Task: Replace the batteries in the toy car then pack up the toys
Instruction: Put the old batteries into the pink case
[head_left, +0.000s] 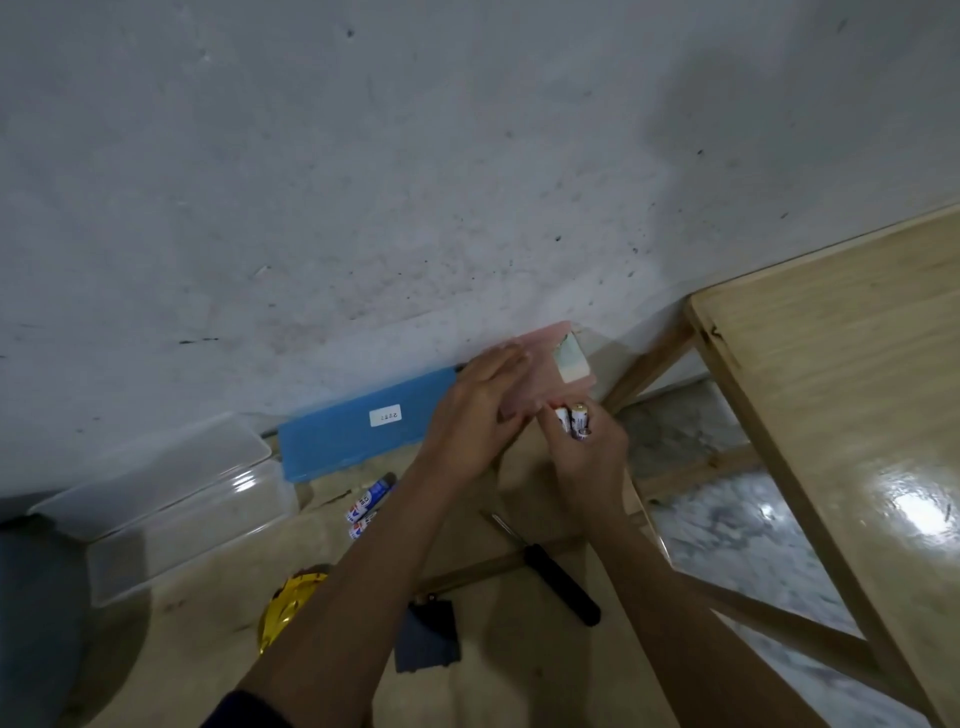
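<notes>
Gripping a pink toy (540, 374), the left hand (475, 415); right hand (587, 452) pinching batteries (574, 418)

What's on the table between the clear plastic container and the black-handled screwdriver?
In the head view, loose batteries lie between the clear container and the screwdriver, and the left forearm crosses over that stretch.

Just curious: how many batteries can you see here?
4: two batteries in the right hand, two blue-labelled ones on the table beside the left forearm. Others may be hidden.
</notes>
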